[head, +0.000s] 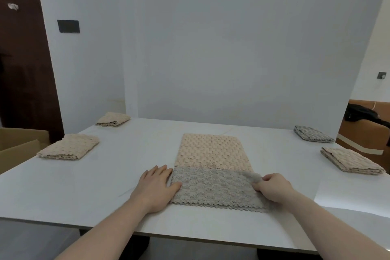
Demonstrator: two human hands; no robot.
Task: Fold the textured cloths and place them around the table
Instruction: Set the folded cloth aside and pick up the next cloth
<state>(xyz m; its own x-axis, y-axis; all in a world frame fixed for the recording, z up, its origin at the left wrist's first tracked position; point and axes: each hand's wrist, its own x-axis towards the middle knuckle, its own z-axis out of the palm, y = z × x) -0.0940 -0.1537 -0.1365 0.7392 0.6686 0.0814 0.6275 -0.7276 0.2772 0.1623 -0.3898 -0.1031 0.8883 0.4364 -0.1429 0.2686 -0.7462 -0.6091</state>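
white table (84, 186), head view. grey textured cloth (213, 188) lies flat at near centre, zigzag hem toward the person. l hand (156, 186) spread flat, palm down, fingers open, pressing cloth's l edge to the table. r hand (272, 186) pinched closed on cloth's far-r corner, corner lifted slightly and blurred. just behind, touching the grey one's far edge: beige textured cloth (213, 152), laid flat, unfolded or half-folded, can't tell. folded cloths at table edges: beige near-l (69, 148), beige far-l (113, 119), grey far-r (312, 134), beige near-r (350, 160). all four well apart from the centre pair.
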